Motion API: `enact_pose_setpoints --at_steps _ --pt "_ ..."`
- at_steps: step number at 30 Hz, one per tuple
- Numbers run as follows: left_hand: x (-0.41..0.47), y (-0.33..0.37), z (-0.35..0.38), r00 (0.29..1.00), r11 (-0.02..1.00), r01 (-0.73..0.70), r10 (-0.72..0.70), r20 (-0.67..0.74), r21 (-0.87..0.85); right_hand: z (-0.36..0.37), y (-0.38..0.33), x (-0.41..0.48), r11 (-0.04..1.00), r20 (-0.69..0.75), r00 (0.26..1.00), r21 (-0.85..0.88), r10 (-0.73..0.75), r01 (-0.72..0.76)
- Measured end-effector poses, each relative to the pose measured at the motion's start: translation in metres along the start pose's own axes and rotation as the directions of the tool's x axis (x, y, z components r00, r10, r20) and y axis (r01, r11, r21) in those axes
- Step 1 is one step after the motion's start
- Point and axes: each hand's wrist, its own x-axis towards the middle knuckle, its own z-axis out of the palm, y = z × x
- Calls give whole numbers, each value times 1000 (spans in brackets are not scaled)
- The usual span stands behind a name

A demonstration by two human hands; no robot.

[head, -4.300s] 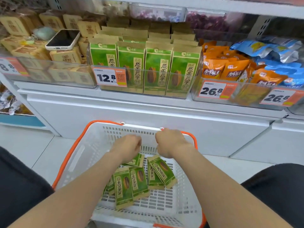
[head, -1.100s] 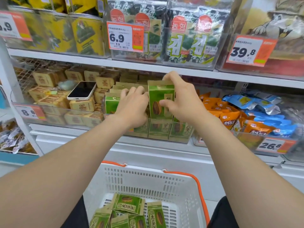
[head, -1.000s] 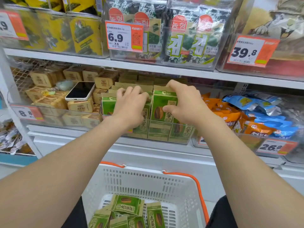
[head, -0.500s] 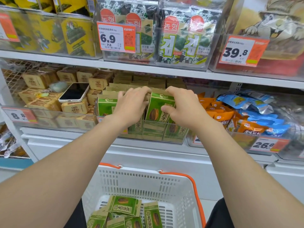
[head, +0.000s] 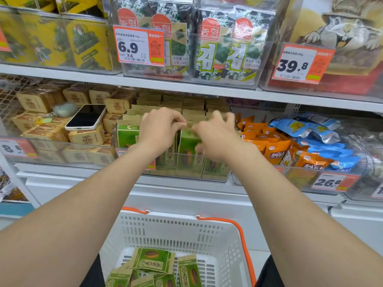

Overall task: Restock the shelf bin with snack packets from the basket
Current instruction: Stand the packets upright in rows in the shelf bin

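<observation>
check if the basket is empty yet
Not empty: several green snack packets lie flat on the floor of the white basket.

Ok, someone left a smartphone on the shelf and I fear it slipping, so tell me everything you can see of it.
The smartphone lies screen up, dark and unlit, with a white rim and rounded corners; small openings show on its near short edge. It rests slightly tilted atop the tan snack boxes, in the clear bin left of the green packets. A pale green rounded object sits just beyond its left side.
</observation>
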Motion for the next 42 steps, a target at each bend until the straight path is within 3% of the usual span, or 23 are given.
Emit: enact_pose_setpoints --at_steps 4,10,13,17,21,26,31,34,36,38,40,42 --pt "4 -3 2 1000 1000 -8 8 21 -19 8 -14 -1 994 71 997 -97 -41 47" --pt "-4 -4 -4 990 978 -137 129 62 157 7 -8 -4 998 -186 982 -54 28 -39" --pt "-13 -5 -6 984 975 -158 142 106 160 7 -11 -1 999 -112 993 -2 39 -39" --pt "-20 -6 -14 967 970 -196 167 192 146 4 -7 3 997 -158 987 77 25 -12" --pt "-20 -9 -18 947 949 -234 173 271 213 2 -7 7 1000 -101 995 14 -8 9" --pt "-18 -8 -13 946 944 -239 173 275 229 4 -9 8 999 -94 995 25 -26 28" --pt "-24 -5 -12 968 956 -210 175 179 204 10 -16 2 999 -39 999 10 35 -34" --pt "-30 -3 -15 978 958 -191 166 125 215 16 -24 -12 988 -183 978 133 101 -77" --pt "-38 -3 -18 981 951 -196 190 50 240 14 -31 -23 965 -377 907 241 188 -100" --pt "-46 -3 -21 977 948 -198 212 -33 248 7 -39 -34 947 -441 868 309 227 -90" --pt "-58 -1 -24 987 965 -163 162 22 204 3 -48 -46 920 -309 919 372 245 -120" --pt "-74 -3 -19 980 975 -111 75 185 193 8 -59 -61 915 -150 964 374 221 -152"
